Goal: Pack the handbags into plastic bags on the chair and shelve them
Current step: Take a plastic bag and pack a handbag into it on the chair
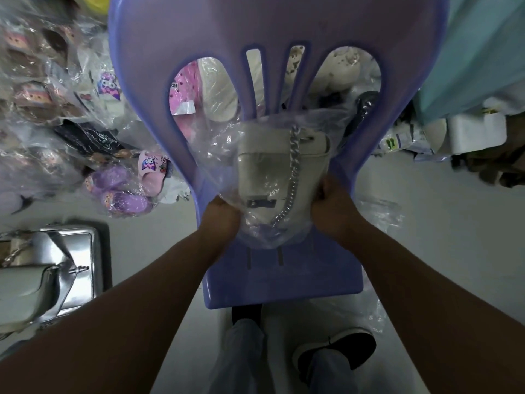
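Both hands are in. The left hand (223,216) has its fingers curled tight into the clear plastic bag (255,237), and the right hand (331,201) grips the opposite side. The cream handbag (264,172) sits inside the bag on the purple chair (255,282). Silver handbags (56,268) lie on the floor to the left.

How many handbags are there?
3: a white handbag inside the plastic bag on the chair, a silver handbag at left, and a pale handbag overlapping it at the left edge. More may be hidden.
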`<action>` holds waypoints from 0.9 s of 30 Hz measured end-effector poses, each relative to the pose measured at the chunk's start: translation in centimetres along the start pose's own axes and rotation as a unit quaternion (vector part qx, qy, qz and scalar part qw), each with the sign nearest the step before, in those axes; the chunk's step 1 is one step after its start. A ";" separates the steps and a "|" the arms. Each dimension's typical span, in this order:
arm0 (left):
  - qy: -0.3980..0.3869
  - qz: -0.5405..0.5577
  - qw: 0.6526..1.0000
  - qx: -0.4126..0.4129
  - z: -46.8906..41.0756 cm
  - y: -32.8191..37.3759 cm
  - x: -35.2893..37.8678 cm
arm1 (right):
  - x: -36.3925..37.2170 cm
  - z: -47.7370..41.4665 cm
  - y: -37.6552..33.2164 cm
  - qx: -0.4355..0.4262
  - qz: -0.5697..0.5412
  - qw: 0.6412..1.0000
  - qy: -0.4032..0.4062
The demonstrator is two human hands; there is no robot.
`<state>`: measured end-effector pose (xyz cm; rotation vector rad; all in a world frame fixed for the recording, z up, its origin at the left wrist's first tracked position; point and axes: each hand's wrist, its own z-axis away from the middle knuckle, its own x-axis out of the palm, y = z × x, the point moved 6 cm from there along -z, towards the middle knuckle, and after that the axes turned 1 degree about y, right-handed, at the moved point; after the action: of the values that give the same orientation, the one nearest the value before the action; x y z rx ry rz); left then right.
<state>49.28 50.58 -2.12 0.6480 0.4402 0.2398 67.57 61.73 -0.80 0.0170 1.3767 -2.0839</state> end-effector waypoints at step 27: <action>-0.035 0.310 0.949 -0.039 3.3 1.6 -0.1 | 1.5 1.7 -1.9 0.124 -0.127 0.981 -0.080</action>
<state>50.62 49.99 1.26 0.7026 0.1455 0.8249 65.93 60.02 1.00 -0.2290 1.0629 -2.3994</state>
